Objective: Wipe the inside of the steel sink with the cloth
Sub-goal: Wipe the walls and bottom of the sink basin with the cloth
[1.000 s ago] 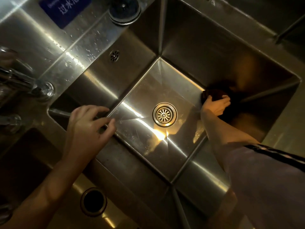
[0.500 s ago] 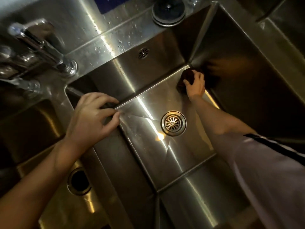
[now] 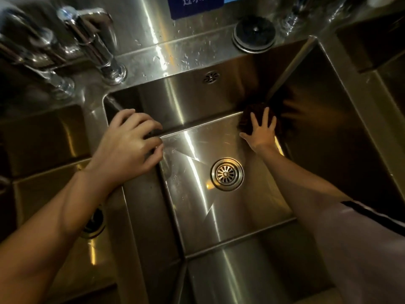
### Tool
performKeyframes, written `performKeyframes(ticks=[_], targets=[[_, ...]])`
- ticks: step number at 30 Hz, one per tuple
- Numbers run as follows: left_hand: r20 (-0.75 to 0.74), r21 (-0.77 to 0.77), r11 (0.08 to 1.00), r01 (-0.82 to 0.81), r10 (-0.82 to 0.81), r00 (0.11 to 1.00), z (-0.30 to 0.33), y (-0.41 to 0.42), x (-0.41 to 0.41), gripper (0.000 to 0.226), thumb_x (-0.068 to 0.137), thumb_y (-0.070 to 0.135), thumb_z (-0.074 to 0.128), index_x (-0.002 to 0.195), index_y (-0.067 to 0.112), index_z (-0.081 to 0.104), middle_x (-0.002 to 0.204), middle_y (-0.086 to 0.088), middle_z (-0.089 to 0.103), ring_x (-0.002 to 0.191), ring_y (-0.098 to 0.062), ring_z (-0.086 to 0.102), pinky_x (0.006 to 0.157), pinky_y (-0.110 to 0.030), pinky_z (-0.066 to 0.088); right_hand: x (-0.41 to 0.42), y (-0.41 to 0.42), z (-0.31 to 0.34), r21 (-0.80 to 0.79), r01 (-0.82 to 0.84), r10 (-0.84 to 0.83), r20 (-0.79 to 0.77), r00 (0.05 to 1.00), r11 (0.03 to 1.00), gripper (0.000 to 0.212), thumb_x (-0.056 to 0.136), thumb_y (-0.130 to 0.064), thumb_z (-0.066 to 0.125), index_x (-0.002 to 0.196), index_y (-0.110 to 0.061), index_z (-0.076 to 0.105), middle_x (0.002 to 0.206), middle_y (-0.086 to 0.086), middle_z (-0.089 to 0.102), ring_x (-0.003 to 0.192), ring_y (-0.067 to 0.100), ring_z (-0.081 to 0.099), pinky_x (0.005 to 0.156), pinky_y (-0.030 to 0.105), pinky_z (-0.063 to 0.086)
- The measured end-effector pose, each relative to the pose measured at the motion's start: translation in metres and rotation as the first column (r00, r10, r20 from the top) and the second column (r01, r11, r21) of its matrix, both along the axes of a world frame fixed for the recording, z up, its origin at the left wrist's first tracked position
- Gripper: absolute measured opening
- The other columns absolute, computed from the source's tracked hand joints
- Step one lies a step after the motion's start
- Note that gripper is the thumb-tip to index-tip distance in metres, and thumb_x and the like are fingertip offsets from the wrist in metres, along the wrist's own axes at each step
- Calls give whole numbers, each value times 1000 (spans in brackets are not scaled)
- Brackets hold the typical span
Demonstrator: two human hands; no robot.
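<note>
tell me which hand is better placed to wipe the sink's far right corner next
Right. The right hand already presses the dark cloth flat on the sink floor at that far right corner. The left hand holds no cloth and rests on the sink's left rim, probably bracing.

dark brown cloth; blue sign

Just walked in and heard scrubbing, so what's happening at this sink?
A person is wiping the inside of the steel sink. Their right hand presses a dark cloth flat into the far right bottom corner, beyond the drain. The left hand rests on the sink's left rim, bracing.
</note>
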State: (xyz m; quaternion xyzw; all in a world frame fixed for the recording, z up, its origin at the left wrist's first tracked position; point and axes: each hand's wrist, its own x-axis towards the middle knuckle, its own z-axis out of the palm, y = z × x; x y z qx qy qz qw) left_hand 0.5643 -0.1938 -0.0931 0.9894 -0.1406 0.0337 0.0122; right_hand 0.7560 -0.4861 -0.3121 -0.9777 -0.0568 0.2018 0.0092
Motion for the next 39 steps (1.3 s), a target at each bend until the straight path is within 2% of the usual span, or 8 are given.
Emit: performKeyframes(ticks=[4,9,12,16,26,31,35,39], targets=[[-13,34,998,-56,57,998,1,-6,-21,40,95,32,42,92,10,75,111,-11,68,108,-31,58,103,-50,33,14,9,-8,50,84,-85,32,996,995,72,89,-42,59,150,-32,21,160,10,1,140,47,14,113,54,27],[9,-66,977,-204,205,979,-5,-4,-39,38,93,34,44,92,12,75,111,-10,68,109,-32,58,104,-51,32,32,12,-16,99,97,-104,74,992,990,51,90,-29,59,138,-32,39,155,11,17,129,47,29,102,56,38],[14,-183,944,-274,281,960,-8,-3,-40,35,91,32,46,91,12,75,109,-7,69,109,-30,59,106,-49,29,26,10,-19,127,-3,-12,114,993,992,48,90,-27,59,135,-33,42,154,9,20,129,46,30,100,53,41],[12,-223,936,-273,283,959,-9,-4,-39,34,91,32,47,92,13,75,108,-5,69,110,-28,58,108,-47,26,6,31,-19,186,-135,120,94,988,973,50,90,-33,60,137,-34,42,155,8,23,130,45,33,105,46,37],[-2,-214,932,-292,299,954,-10,-5,-39,34,92,32,45,96,15,74,110,-3,68,114,-26,56,111,-45,23,-67,134,-30,331,-419,427,53,903,845,58,87,-43,61,141,-38,39,155,0,27,118,36,39,103,34,33],[12,-210,935,-285,294,956,-11,-4,-39,32,91,30,47,96,16,75,111,0,68,114,-23,55,112,-41,20,-100,181,-29,402,-459,481,51,875,792,60,85,-46,61,140,-39,40,153,-2,31,110,35,41,99,34,36],[22,-196,939,-284,293,956,-11,-3,-39,34,92,31,45,97,16,75,111,0,68,114,-23,55,112,-42,20,-118,191,-26,355,-601,603,118,789,717,54,87,-42,59,138,-36,43,148,-4,36,105,35,45,90,32,39],[14,-169,942,-289,295,955,-11,-2,-39,35,91,33,44,98,17,75,111,1,67,114,-22,54,112,-41,19,-123,177,-22,356,-622,643,74,762,697,54,88,-43,58,139,-36,42,149,-3,33,109,36,43,95,32,39]])
